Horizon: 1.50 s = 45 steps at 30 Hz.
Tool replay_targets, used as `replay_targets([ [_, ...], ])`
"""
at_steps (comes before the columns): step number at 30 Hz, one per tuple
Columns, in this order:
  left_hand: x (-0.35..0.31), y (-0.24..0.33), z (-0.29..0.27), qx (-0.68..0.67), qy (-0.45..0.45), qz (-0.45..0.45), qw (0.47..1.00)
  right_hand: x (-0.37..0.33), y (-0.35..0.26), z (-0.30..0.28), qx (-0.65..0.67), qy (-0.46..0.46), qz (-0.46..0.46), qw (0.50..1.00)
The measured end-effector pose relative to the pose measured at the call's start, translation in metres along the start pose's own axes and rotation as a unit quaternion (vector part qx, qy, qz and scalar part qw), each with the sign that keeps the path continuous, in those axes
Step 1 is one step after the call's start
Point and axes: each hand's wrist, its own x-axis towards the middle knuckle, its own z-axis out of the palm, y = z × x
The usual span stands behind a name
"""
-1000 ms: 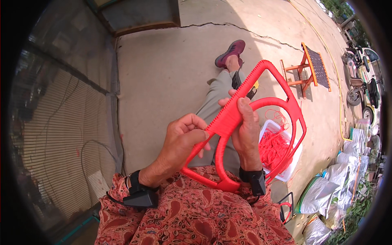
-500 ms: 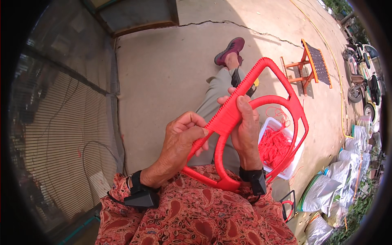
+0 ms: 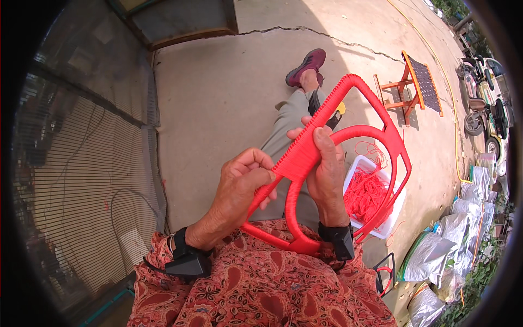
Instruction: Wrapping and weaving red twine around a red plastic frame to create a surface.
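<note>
A square frame with an inner ring, wound all over in red cord, is tilted above my lap. My left hand pinches its side bar near the lower left, thumb and fingertips pressed at the edge of the winding. Around the same bar, farther up, my right hand is closed, with its thumb on the wide wrapped patch and fingertips showing on the far side. The frame's lower part rests near my shirt, and its right side passes in front of a white plastic basket of loose red cord.
On the concrete floor, a folding stool with an orange frame stands at the far right. Silvery sacks line the right side, with parked scooters beyond. A mesh-covered panel rises on the left. My leg stretches forward, ending in a maroon shoe.
The frame and both hands have shifted very slightly to the left. My grip on it looks the same.
</note>
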Motion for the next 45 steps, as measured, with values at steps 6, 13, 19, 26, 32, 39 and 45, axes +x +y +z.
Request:
replay_targets([
  [6, 0.0, -0.007, -0.005, -0.002, -0.011, 0.021, 1.0, 0.0, 0.0, -0.003, 0.017, -0.005, 0.007, 1.0],
  [13, -0.001, 0.002, -0.003, -0.088, -0.011, -0.044, 0.995, 0.001, 0.003, -0.007, 0.029, -0.012, 0.008, 0.999],
  [19, -0.001, -0.002, -0.003, 0.001, -0.016, 0.016, 1.0, 0.0, 0.003, -0.002, 0.021, -0.015, 0.006, 1.0],
  [26, -0.003, -0.006, -0.003, 0.021, -0.022, 0.053, 0.998, -0.001, 0.001, -0.001, 0.019, -0.017, 0.005, 1.0],
  [32, 0.0, -0.001, -0.003, 0.009, -0.024, 0.01, 1.0, 0.0, 0.001, -0.004, 0.022, -0.008, -0.001, 1.0],
  [39, -0.002, -0.001, -0.012, -0.035, -0.044, -0.012, 0.998, 0.001, 0.002, -0.004, 0.036, -0.005, 0.007, 0.999],
  [45, -0.011, -0.005, -0.024, -0.025, -0.031, -0.049, 0.998, 0.004, 0.002, -0.014, 0.049, 0.011, 0.014, 0.999],
])
